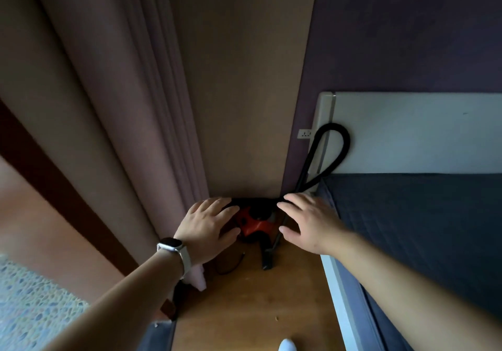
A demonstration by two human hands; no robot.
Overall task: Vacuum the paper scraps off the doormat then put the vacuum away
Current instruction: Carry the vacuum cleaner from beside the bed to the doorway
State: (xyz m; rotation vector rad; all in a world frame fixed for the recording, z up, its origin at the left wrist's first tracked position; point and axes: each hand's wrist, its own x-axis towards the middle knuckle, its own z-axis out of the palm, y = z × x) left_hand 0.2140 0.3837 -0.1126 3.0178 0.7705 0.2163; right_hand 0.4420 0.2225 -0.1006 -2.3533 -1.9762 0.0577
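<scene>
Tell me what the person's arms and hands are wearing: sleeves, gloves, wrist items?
No gloves on the left hand or right hand; no sleeves show on either forearm. The left wrist carries a smartwatch, dark rectangular face, pale strap. The right wrist is bare.

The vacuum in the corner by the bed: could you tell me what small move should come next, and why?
Probably lower the left hand onto the red vacuum and grip it: both hands hover open, the right hand by the hose, and nothing is held yet.
</scene>
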